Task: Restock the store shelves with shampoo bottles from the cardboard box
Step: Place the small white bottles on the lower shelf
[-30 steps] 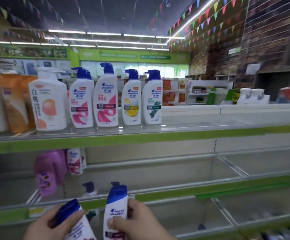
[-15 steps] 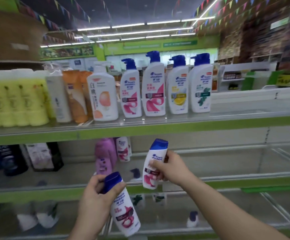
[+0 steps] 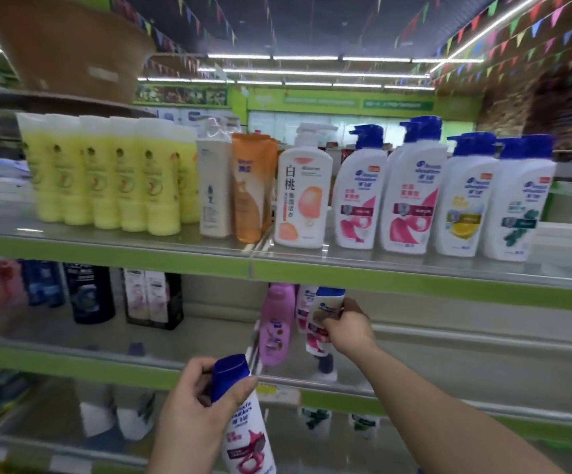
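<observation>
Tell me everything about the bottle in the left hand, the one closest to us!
It is a white shampoo bottle that looks like glossy plastic, with a dark blue cap, blue lettering and a pink swirl on its label. The cap looks closed. It tilts, cap up and leftward, its base cut off by the picture's bottom edge. The left hand grips it round the cap and neck, in the air before the shelf.

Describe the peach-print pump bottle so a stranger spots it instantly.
Look at the upper glass shelf. Between the orange pouch and the blue-capped bottles stands the peach-print pump bottle. Only it shows a peach picture under a white pump.
</observation>
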Tool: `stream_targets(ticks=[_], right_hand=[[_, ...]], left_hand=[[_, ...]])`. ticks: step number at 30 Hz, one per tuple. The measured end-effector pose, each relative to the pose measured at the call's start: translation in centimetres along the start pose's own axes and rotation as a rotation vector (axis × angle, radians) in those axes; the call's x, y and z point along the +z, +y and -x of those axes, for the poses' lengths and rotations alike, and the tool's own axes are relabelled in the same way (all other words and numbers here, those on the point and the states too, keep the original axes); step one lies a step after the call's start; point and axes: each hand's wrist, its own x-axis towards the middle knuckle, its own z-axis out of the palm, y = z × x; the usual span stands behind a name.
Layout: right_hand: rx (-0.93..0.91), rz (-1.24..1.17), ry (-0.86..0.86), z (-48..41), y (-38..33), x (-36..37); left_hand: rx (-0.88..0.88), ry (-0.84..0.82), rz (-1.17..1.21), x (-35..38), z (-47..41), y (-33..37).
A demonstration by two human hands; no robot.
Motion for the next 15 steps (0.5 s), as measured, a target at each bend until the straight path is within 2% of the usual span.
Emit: stream_targets(ticks=[15], right_hand=[[-0.029,0.175,-0.02,-2.9,0.3,3.7]], left_hand=[[-0.059,-0.01,-0.052,-1.7,0.2,-0.8]])
